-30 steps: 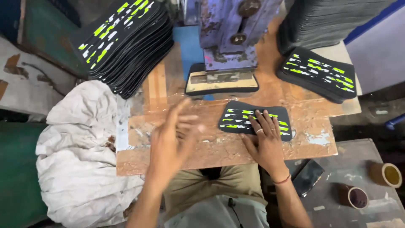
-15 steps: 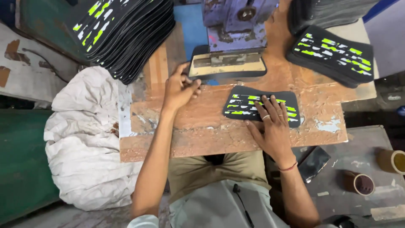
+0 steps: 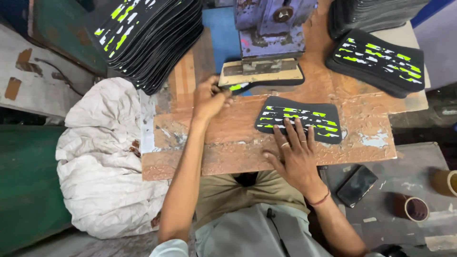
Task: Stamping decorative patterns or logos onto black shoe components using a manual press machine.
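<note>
The left hand (image 3: pixel 209 97) pinches the panel (image 3: pixel 240 87) edge under the press (image 3: pixel 264 71); seat it squarely, fingers outside the plate. The right hand (image 3: pixel 295 152), spread, flattens another piece (image 3: pixel 300 119) on the bench (image 3: pixel 228 143).

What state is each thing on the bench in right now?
Left hand: gripping the piece under the press.
Right hand: flat, fingers on the loose black piece.
Piece under press: partly inserted.
Left stack: leaning.
Right stack: flat.
</note>
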